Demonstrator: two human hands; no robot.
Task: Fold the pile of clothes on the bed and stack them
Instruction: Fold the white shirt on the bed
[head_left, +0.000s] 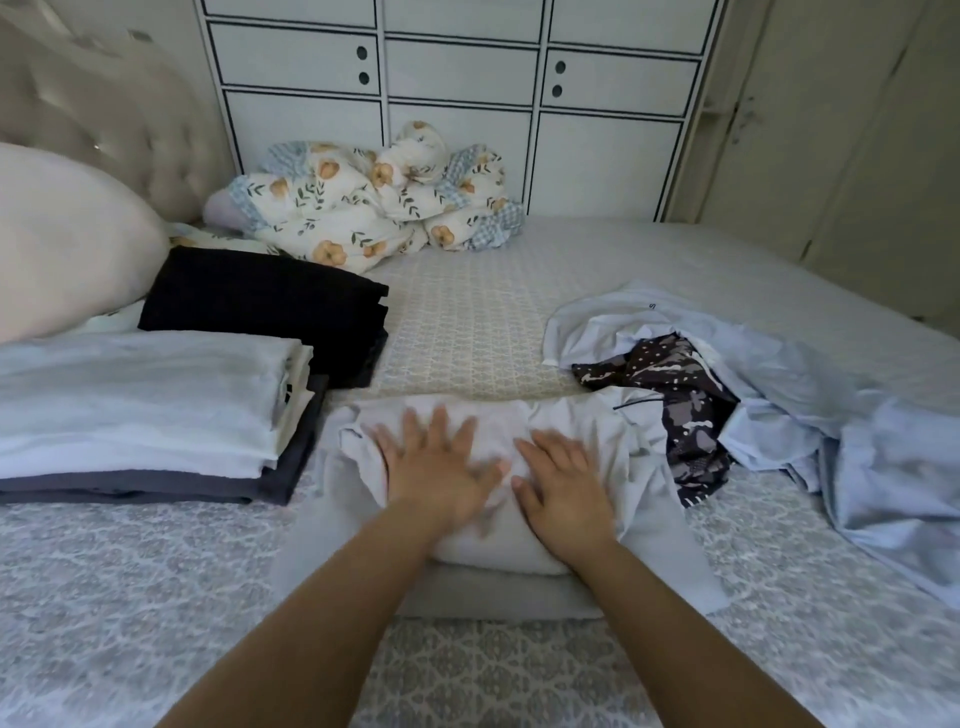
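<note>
A pale white garment (498, 545) lies partly folded on the bed in front of me. My left hand (441, 462) rests flat on it with fingers spread, slightly blurred. My right hand (563, 483) lies flat on it just to the right, fingers apart. To the left stands a stack of folded clothes (140, 410), white and light blue pieces on a dark grey one. Behind it sits a folded black garment (265, 306). On the right lies the unfolded pile: a light blue shirt (841, 415) and a dark patterned piece (675, 400).
A crumpled floral blanket (384, 202) sits at the far side of the bed against a white cabinet (457, 67). A large pillow (62, 234) leans at the tufted headboard (88, 98) on the left. The patterned bedsheet (467, 322) shows between the stacks.
</note>
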